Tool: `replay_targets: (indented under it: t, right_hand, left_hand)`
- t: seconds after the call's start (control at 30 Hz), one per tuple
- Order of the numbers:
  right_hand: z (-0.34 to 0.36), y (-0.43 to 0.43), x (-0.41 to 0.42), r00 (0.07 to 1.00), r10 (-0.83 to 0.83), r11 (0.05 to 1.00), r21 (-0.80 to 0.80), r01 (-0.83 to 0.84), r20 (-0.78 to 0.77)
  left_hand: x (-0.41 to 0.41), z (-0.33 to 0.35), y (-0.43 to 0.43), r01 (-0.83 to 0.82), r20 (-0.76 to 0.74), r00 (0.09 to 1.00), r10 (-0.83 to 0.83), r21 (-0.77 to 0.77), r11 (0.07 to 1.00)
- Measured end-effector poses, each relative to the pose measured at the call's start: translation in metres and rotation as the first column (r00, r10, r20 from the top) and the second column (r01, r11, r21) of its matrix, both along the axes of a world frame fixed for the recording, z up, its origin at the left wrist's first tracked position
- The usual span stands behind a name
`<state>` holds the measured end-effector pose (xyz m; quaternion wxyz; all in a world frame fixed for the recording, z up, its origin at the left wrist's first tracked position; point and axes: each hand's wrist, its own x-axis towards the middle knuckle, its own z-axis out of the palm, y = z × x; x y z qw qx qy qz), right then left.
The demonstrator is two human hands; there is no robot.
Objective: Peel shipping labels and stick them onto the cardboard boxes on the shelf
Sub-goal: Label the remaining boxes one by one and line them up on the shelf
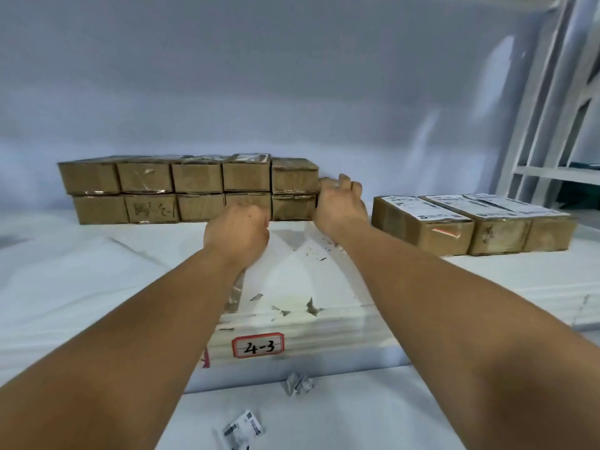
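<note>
At 11 o'clock on the white shelf (pixel 97 271), against the back wall, sits the stack of cardboard boxes (pixel 194 190): ten small brown boxes in two rows of five. Its long axis runs from 9 to 3 o'clock across my view. The fronts are scuffed, sealed with clear tape and bare of labels, and one lower box carries handwriting. Pale patches on the upper tops may be labels, but they are too foreshortened to tell.

My left hand (pixel 237 230), at 12 o'clock, is at the front of the fourth lower box, fingers curled away from me; I cannot tell whether it holds anything. My right hand (pixel 339 206), at 1 o'clock, reaches farther, to the stack's right end. Its thumb touches the end boxes and its fingers are bent; I cannot tell whether it grips.

At 2 o'clock, apart from the stack, three larger boxes (pixel 470 228) lie side by side, each with a white printed shipping label (pixel 418 207) on top.

At 6 o'clock, near me, are a shelf tag (pixel 258 345) reading 4-3 and crumpled paper scraps (pixel 243 428)
</note>
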<state>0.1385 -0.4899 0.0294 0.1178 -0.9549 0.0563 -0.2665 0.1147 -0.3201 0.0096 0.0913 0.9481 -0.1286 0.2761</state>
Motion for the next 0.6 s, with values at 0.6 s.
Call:
replay_targets:
  t: [0.6]
  right_hand:
    - [-0.012,-0.019,0.049,0.996,0.023,0.978,0.207,-0.004,-0.087]
  left_hand:
    - [0.009,-0.003,0.001,0.033,-0.157,0.986,-0.047,-0.093,0.995]
